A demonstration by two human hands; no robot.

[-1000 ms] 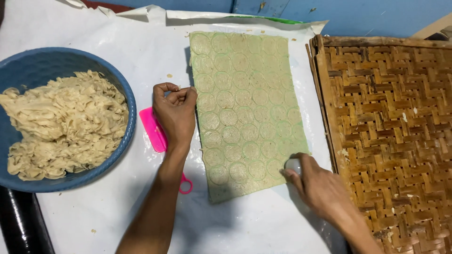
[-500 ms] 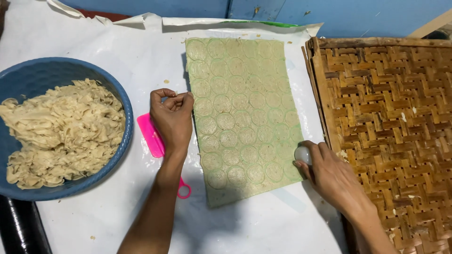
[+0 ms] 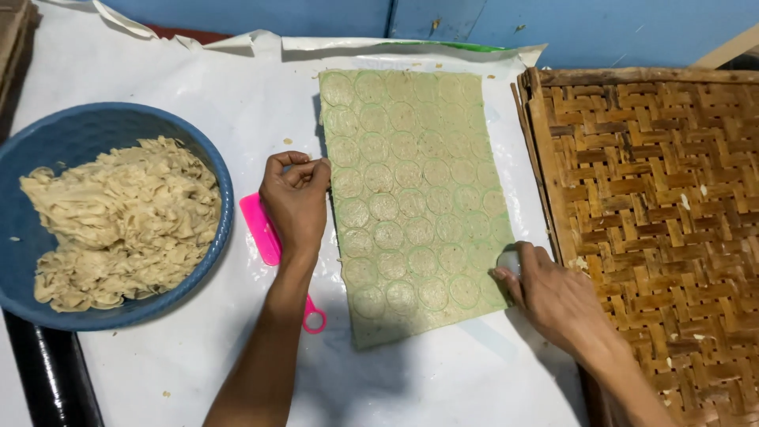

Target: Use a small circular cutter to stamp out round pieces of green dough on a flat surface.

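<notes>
Across the middle of the surface lies the green dough sheet, stamped with circles throughout — left hand loosely curled at its edge, right hand gripping a small round cutter near its lower right corner — rounds unlifted.

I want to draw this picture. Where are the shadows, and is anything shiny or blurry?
Head view: sharp throughout; soft shadows lie beside the left hand and under the right hand; the white sheet shows mild sheen near its crumpled top edge; the dough sheet looks evenly lit.
</notes>
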